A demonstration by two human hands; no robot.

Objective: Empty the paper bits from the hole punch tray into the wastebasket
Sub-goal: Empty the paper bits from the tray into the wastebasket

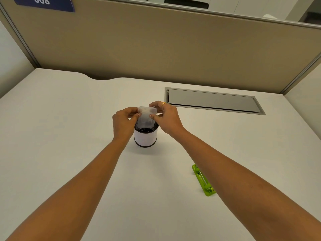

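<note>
The step in hand is the tipping itself. The clear plastic tray (146, 115) is off the hole punch (204, 180) and held in the air directly above the mouth of the wastebasket (145, 138), tilted with its lower edge down at the rim. Both hands hold it. The left hand (124, 119) pinches the tray's left edge between thumb and fingertips, and the right hand (166, 117) pinches the right edge the same way, so each grip is clamped on the tray (a gold ring (163, 103) shows on a right-hand finger).

The wastebasket is a small black mesh cylinder with a white band round its wall, standing upright on the tabletop (69, 119) between the two wrists. Some dark specks (146, 121) show through the lower part of the tray. Whether they are paper bits inside it or only the mesh seen through the plastic, I cannot tell. The green hole punch lies flat on the tabletop, well apart from the basket and just beside the right forearm.

The emptying looks under way but not plainly finished. The next move probably calls for a steeper tilt or a light shake, with the low edge kept inside the rim (the basket's mouth is barely wider than the tray, so stray bits could easily land on the tabletop). Pinching too hard could flex the thin plastic. After that, the tray has to go back to the punch by the right arm.
</note>
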